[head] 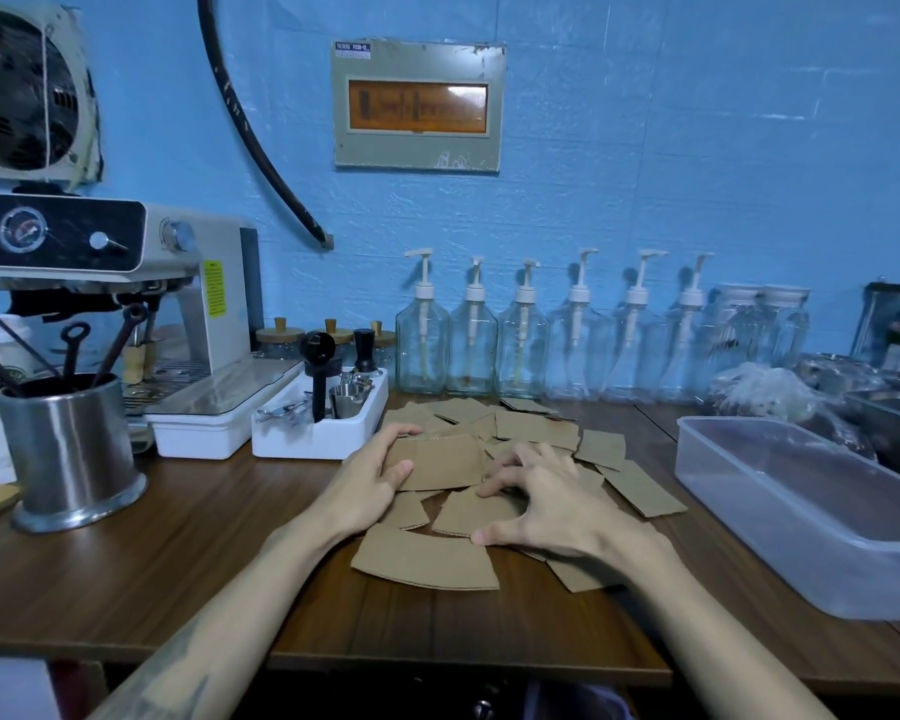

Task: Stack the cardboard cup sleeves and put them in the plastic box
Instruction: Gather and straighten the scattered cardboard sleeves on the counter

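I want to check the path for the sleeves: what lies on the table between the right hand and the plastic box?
In the head view, loose cardboard sleeves lie between the right hand and the plastic box; then a strip of bare wooden table.

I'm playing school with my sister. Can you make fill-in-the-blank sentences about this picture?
1. The left hand grips a small stack of cardboard ____.
2. The plastic box holds ____ sleeves so far.
3. Along the blue wall stand ____ clear pump bottles.

Missing words: sleeves; no; six
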A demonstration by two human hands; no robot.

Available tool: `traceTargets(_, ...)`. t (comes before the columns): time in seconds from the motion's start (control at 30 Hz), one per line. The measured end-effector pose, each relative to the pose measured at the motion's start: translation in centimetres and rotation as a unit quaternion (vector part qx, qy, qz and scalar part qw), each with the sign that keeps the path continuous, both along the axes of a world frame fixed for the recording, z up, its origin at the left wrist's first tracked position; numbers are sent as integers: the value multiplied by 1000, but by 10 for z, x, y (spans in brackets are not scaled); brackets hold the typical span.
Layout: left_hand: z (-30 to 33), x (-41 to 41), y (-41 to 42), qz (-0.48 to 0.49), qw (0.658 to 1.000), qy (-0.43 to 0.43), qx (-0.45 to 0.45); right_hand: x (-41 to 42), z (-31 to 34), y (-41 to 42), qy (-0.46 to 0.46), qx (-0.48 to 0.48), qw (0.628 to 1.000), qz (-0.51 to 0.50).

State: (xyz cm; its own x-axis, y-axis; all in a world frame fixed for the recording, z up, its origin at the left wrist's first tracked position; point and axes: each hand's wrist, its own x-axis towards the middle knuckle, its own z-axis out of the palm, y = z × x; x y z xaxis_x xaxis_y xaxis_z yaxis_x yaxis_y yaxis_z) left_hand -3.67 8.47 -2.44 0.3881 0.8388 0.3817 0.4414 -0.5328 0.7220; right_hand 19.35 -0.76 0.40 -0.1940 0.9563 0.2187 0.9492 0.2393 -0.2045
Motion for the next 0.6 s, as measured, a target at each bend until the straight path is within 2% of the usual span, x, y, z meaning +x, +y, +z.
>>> traceTargets(0.1,0,0,1,1,1000,-1,1,0,3,-1,37,-30,999,-5)
traceTargets(0.6,-1,0,4,3,998,18,-59,0,14,8,21,-32,999,-25)
